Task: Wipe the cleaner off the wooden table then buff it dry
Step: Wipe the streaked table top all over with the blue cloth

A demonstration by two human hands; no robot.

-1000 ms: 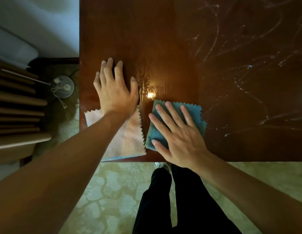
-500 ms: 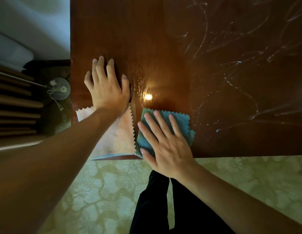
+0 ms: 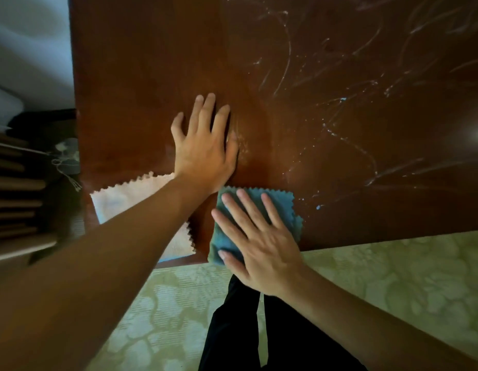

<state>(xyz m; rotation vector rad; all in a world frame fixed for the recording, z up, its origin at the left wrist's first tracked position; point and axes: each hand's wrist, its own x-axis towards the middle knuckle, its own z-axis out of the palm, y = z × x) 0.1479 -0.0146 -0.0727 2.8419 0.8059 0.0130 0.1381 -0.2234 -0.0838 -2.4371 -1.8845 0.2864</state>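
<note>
Shifted rightward across the wooden table [image 3: 152, 76] since a second ago: left hand [image 3: 203, 151], then near the left edge, now flat near the middle of the near half, off the pale cloth. Fingers straight and slightly spread, palm down on bare wood, thumb alongside on the right. Right hand [image 3: 259, 245] as before on the blue cloth [image 3: 283, 207], fingers straight and spread, pressing it flat at the near edge of the table, heel of the hand past the edge.

Blue cloth: zigzag-cut border, folded, just right of the left wrist, one corner overhanging the near edge. White cloth [image 3: 131, 199]: same zigzag border, lying flat at the near left corner, partly hidden under the left forearm, apart from the blue one by a strip of bare wood.

Tabletop: dark reddish brown, glossy. Left part plain and even. Right and far part covered in whitish cleaner streaks [image 3: 339, 108], curved smears and small droplets, reaching close to the blue cloth.

Beyond the near edge: pale green patterned floor [image 3: 393, 277] and dark trouser legs [image 3: 232, 330].
</note>
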